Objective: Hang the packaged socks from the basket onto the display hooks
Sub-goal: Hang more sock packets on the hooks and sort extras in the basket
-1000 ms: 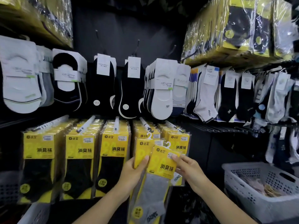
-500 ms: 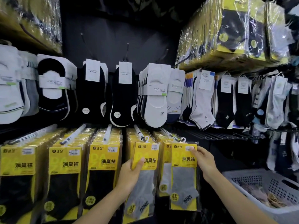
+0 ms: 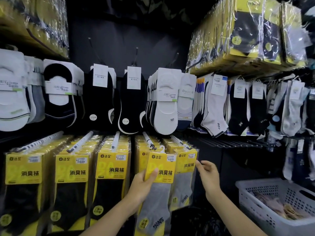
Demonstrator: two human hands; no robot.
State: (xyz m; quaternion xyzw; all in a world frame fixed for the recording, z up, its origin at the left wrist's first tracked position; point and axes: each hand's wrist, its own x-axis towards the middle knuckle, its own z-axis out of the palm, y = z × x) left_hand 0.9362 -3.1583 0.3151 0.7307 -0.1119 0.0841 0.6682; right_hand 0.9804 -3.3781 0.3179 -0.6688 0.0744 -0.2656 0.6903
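Note:
My left hand (image 3: 142, 188) grips a yellow-carded pack of grey socks (image 3: 158, 193) by its left edge, thumb across the front. The pack's white hanger loop sits just below the tip of a white display hook (image 3: 148, 140). My right hand (image 3: 207, 176) hovers open beside another grey-sock pack (image 3: 185, 181) that hangs on the neighbouring hook (image 3: 179, 142). A white perforated basket (image 3: 255, 205) stands at the lower right with several tan sock items inside.
Rows of yellow packs with black socks (image 3: 71, 184) fill the hooks to the left. Loose white and black socks (image 3: 131, 99) hang above, more socks (image 3: 238, 106) on the right wall, and wrapped bundles (image 3: 247, 31) sit on the upper shelves.
My right hand has let go of the pack on the right hook and drawn back a little. My left hand has lifted its pack toward the hook tip.

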